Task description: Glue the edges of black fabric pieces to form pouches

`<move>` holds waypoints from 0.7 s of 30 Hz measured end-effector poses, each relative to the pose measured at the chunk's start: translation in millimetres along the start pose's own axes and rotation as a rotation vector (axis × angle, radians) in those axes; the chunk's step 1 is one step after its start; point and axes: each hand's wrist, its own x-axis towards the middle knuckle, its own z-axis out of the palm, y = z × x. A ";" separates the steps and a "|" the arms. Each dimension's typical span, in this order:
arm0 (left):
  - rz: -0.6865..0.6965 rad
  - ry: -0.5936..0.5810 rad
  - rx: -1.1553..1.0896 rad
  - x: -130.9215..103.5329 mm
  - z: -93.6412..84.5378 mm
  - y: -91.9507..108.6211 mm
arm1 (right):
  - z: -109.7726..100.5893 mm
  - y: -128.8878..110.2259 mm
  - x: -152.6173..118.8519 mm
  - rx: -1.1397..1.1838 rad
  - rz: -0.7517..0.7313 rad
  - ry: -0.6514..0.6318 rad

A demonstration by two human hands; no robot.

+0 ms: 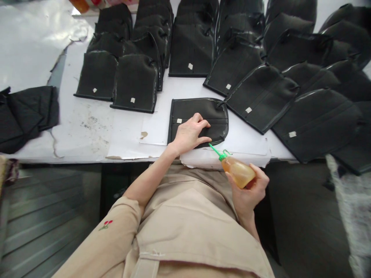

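A black fabric piece (216, 116) with a small pale tag lies flat near the table's front edge. My left hand (191, 133) rests on it, fingers apart, thumb by the edge nearest me. Just in front of the table edge, my right hand (251, 189) is wrapped round a squeeze bottle (239, 172) of amber liquid. The bottle's thin green nozzle points up and left, its tip close to my left thumb and the near edge of the piece. Whether the tip touches the fabric, I cannot tell.
Several similar black pieces (191, 50) lie in overlapping rows across the back and right of the white table (127, 133). Folded black cloth (31, 112) sits at the left edge. A shiny sheet (31, 38) covers the back left. Orange and red items show at the top edge.
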 end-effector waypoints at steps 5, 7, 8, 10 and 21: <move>-0.003 -0.009 -0.034 1.7 -0.8 -1.9 | 4.7 -5.1 -3.4 -0.006 0.000 -0.056; -0.003 -0.014 -0.058 2.7 -1.5 -3.3 | 6.1 -7.3 -3.2 0.013 -0.023 -0.069; 0.000 -0.014 -0.076 3.5 -1.9 -4.5 | 6.8 -8.3 -2.9 0.017 -0.030 -0.076; 0.006 -0.012 -0.124 5.5 -2.6 -8.1 | 8.2 -10.1 -2.1 0.011 -0.032 -0.087; 0.014 0.034 -0.546 8.3 -2.1 -28.6 | 17.5 -16.9 2.1 0.028 -0.089 -0.149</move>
